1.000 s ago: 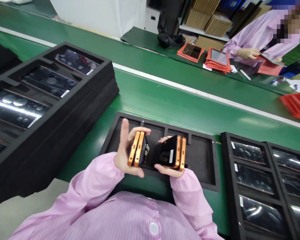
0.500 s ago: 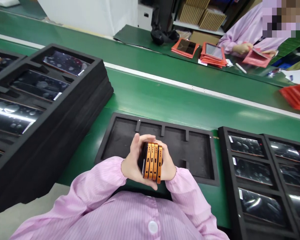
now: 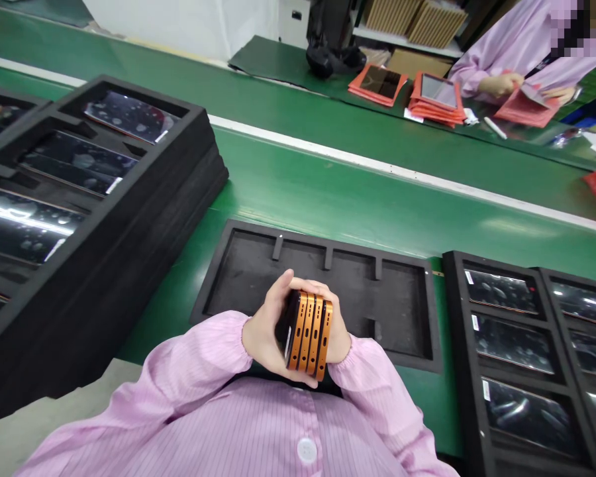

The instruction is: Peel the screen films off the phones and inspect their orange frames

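Note:
Between my two hands is a stack of several smartphones (image 3: 310,334) with orange metal frames, standing on edge with their port ends facing me. My left hand (image 3: 267,331) grips the stack from the left, its thumb raised along the dark screen of the outermost phone. On the other side my right hand (image 3: 338,334) closes round the stack, its fingers partly hidden behind the phones. Beneath and beyond the hands lies a black foam tray (image 3: 357,301) with short dividers along its edges and no phones visible in it.
At left rises a tall stack of black foam trays (image 3: 129,218) with phones in the top one. More phone-filled trays (image 3: 469,377) stand at right. Across the green bench (image 3: 338,179), a co-worker's hands (image 3: 501,85) handle a red pouch near red-wrapped items (image 3: 434,99).
The phone stack has shifted slightly right and down in my hands and turned a little. The view has swung slightly. The co-worker's hands still hold the red pouch.

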Motion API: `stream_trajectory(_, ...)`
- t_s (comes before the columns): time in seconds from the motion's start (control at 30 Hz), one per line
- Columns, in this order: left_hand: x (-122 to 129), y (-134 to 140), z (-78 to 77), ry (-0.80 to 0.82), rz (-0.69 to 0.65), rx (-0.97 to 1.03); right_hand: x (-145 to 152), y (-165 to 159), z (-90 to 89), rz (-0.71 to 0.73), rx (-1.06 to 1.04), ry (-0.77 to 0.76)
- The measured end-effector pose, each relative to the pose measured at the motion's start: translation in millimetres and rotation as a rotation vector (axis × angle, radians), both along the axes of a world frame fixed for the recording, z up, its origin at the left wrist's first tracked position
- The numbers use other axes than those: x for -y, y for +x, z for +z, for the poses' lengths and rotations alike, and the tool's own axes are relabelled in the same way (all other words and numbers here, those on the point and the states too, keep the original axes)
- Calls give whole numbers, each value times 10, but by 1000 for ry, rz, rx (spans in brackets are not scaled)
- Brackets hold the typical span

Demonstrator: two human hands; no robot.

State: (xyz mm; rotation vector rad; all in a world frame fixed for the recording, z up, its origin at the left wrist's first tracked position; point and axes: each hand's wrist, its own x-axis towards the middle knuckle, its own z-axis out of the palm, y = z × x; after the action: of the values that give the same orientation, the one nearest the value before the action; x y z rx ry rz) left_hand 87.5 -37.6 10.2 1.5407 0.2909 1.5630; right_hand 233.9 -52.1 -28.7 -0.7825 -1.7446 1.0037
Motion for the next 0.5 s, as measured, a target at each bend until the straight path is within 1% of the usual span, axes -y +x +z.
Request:
stream_trajectory(0.07, -1, -46, 0, 13, 17, -71, -19, -3, 54, 2, -41, 105)
stream_trajectory(0.1, -4, -75, 9, 15, 24, -122, -27, -5, 77, 2, -42, 132)
stream_trajectory(0.17, -14, -135, 46, 5, 21, -230, -38, -9, 108, -6, -15, 148)
stream_trajectory(0.23, -28, -179, 99, 0, -13, -288, -44, -13, 120, -26, 5, 162)
stream_trajectory(0.37, -46, -187, 166, 0, -60, -241, -45, -20, 119, -41, 5, 173)
stream_trajectory(0.5, -34, -158, 147, -26, -75, -227, -47, -30, 123, -15, -22, 154)
